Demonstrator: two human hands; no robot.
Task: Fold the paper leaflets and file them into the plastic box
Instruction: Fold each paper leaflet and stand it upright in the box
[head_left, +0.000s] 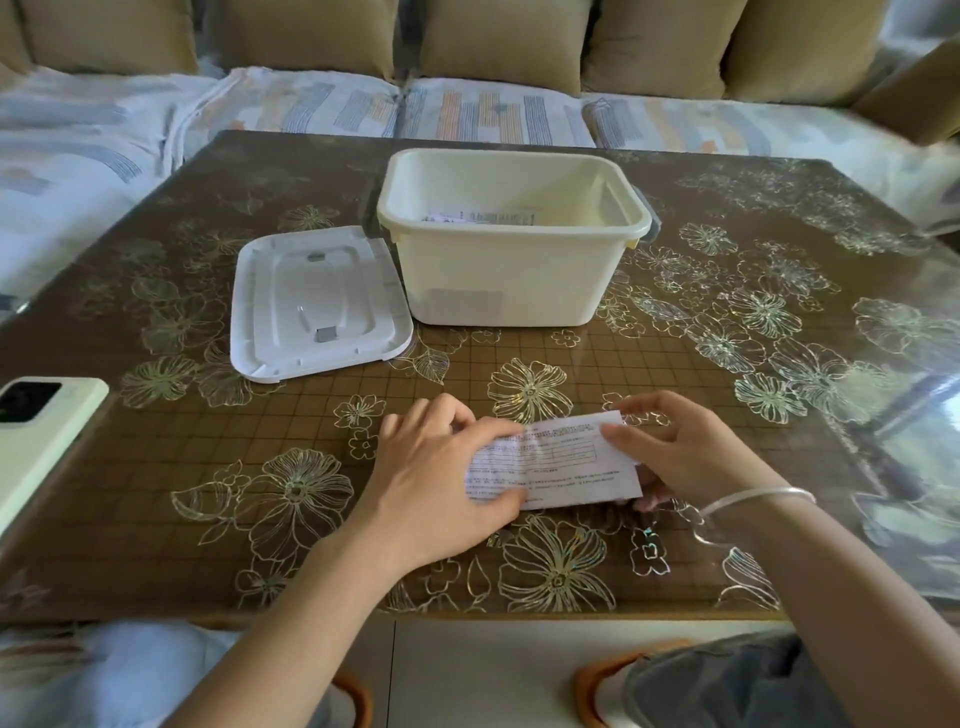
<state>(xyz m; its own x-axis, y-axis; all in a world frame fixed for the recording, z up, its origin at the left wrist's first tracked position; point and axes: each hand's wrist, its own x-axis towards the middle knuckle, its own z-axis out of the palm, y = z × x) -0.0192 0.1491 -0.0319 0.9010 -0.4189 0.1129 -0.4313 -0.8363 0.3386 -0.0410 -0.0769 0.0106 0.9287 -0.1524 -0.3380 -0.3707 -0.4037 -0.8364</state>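
Note:
A white printed paper leaflet (563, 465), folded into a strip, lies on the brown flowered table near its front edge. My left hand (441, 478) presses its left end flat with thumb and fingers. My right hand (675, 452) pinches its right end between thumb and fingers; a silver bangle circles that wrist. Beyond the leaflet stands the cream plastic box (511, 280), open, with folded printed papers lying at its bottom. The box's white lid (317, 304) rests upside down on the table, touching the box's left side.
A pale green phone (39, 436) lies at the table's left edge. A sofa with striped covers and tan cushions (498, 41) runs behind the table. A glossy cover (779, 322) overlays the tabletop. My knees show below the front edge.

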